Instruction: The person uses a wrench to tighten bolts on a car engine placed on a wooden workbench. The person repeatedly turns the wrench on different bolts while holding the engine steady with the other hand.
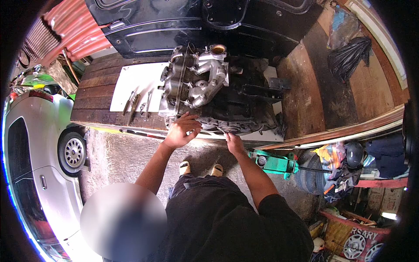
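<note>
We look down on a wooden flatbed (94,94) of dark planks, with a white sheet (135,83) spread on it and a greasy engine (214,91) standing on that sheet at the bed's near edge. Beyond the engine a dark vehicle body panel (174,26) closes the far side, and a rust-red corrugated sheet (74,30) hangs off to the left. Below the bed lies rough concrete ground (118,157). A silver car (39,153) stands far to the left of our fingers, and a green floor jack (275,162) sits just right of our right forearm, with a heap of tyres and cloth (331,170) past it.

Our left hand (180,131) reaches forward with the arm nearly straight, palm down, fingers (192,118) spread loose and resting on the engine's lower left edge; it grips nothing that we can see. Left of those fingers, a few slim metal tools (137,102) lie on the white sheet, apart from the hand.

Our right hand (233,142) comes up from the lower right, its fingertips pressed to the engine's bottom rim just beside the bed's edge. Whether they pinch something small there, we cannot tell. The two hands sit near each other, not touching, both at the engine's nearest face.
</note>
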Demonstrator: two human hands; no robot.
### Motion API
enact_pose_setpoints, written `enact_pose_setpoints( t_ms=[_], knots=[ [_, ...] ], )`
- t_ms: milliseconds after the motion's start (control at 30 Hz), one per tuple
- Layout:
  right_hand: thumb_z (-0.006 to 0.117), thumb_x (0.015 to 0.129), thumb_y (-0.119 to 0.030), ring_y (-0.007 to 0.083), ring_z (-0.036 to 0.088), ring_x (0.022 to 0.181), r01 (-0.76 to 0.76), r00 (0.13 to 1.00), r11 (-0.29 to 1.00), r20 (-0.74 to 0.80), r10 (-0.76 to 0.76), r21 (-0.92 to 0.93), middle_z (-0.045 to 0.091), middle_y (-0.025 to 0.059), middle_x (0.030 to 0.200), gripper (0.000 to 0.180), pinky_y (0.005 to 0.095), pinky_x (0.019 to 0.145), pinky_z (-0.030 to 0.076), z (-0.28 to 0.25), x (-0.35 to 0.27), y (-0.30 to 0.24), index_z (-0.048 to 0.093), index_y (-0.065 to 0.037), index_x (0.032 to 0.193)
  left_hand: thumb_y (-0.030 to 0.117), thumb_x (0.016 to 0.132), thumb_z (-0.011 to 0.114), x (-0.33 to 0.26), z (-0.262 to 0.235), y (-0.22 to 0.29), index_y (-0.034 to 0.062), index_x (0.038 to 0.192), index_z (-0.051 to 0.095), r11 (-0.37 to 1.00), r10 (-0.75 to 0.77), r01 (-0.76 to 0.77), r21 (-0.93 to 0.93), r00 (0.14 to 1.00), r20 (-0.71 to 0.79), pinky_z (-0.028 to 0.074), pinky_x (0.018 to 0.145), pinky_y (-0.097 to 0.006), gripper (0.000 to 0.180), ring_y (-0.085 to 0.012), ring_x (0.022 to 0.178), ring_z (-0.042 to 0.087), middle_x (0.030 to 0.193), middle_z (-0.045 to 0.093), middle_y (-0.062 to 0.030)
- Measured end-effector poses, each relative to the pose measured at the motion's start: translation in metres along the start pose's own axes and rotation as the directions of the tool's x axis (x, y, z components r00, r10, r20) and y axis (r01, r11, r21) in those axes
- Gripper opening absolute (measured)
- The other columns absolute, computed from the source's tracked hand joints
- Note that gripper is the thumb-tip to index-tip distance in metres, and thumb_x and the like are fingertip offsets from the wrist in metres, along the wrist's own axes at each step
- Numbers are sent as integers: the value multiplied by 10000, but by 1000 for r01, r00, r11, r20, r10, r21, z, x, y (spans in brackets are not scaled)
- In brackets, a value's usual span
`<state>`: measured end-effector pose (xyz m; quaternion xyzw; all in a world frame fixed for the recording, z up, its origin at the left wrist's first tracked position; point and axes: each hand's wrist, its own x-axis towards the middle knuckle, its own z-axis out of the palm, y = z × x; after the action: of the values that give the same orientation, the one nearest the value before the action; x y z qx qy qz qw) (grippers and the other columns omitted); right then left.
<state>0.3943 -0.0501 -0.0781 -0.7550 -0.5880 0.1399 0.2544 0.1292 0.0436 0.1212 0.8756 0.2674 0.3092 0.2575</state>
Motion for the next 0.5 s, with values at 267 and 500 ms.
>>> enact_pose_setpoints(
  t_ms=[267,500],
  knots=[
    [563,877,-346,324,654,653,190,981,920,109,-162,-343,657,137,689,270,441,588,523,-70,9,-43,656,-107,792,160,829,635,-5,2,-8,81,893,709,1000,5,-5,8,1000,-6,348,1059,-489,125,-269,1126,586,956,705,-43],
    [592,788,-218,297,680,677,365,919,797,323,-225,-482,673,141,710,169,423,585,548,-103,44,-99,670,-87,715,179,830,633,-3,3,-4,89,879,713,1000,21,-21,0,1000,-21,363,1046,-486,130,-250,1098,603,945,706,-39]
  ],
)
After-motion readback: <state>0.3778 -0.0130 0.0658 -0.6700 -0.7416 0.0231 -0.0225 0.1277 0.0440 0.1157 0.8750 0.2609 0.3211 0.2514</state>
